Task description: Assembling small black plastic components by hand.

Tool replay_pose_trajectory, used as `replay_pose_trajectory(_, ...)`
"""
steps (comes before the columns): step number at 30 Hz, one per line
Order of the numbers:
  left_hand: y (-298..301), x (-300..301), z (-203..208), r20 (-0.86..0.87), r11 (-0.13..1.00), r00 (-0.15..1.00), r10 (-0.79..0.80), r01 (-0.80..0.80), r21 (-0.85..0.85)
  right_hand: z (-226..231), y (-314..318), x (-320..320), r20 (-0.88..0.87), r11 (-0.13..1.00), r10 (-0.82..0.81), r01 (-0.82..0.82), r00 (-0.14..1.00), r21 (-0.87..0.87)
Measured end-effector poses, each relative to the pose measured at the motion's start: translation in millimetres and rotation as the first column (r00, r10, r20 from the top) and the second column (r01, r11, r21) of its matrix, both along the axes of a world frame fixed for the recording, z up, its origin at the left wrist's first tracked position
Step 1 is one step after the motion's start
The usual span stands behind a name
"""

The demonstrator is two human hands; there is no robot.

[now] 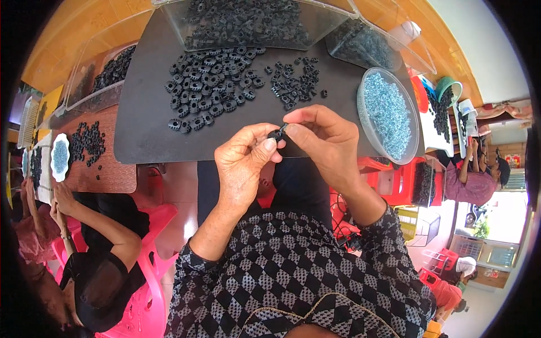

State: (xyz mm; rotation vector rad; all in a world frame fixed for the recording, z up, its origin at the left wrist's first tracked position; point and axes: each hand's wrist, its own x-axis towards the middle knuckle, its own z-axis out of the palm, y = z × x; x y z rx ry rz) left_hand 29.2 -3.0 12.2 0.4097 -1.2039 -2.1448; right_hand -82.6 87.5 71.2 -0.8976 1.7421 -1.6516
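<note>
Over the near edge of the dark table (152,135), my left hand (239,163) pinches a small black plastic part (276,135) between thumb and fingers. My right hand (329,143) meets it from the other side, thumb and forefinger closed at the part's upper end. Whatever sits between those right fingertips is too small to make out. Beyond my left hand spreads a pile of black plastic pieces with holes (211,84), resembling cord-lock bodies. A smaller pile of little black pieces (296,81) lies right of it.
Small silvery-blue springs (386,112) fill a round clear tray at the table's right. Clear bins of black parts (242,25) stand along the far side. At left, another person's hands (62,200) are near a brown table (112,169); a pink chair (146,293) stands there.
</note>
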Motion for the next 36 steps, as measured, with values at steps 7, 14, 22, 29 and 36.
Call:
replay_pose_trajectory(7,2.1,1.8,-0.7,-0.035,1.0,0.999,0.026,-0.026,0.009,-2.7,2.3,4.4,-0.214,1.0,-0.011,0.008,0.977,-0.013)
replay_pose_trajectory(14,2.5,1.8,-0.3,-0.053,0.999,0.998,0.032,-0.031,0.03,-7.8,1.8,2.6,-0.319,1.0,0.009,-0.011,0.948,-0.006)
replay_pose_trajectory(22,2.9,0.7,-0.9,-0.11,0.997,0.993,0.032,-0.024,0.071,-7.1,-6.3,7.4,-0.364,0.99,-0.095,0.049,0.927,-0.135)
replay_pose_trajectory(29,5.0,1.5,-4.3,-0.096,0.996,0.994,0.051,-0.043,0.08,-2.4,-3.1,7.2,-0.472,1.0,-0.003,0.005,0.882,0.002)
replay_pose_trajectory(36,6.4,0.4,-6.3,-0.103,0.996,0.991,0.087,-0.085,0.024,-3.7,-3.7,5.9,-0.628,1.0,-0.01,-0.008,0.778,-0.026)
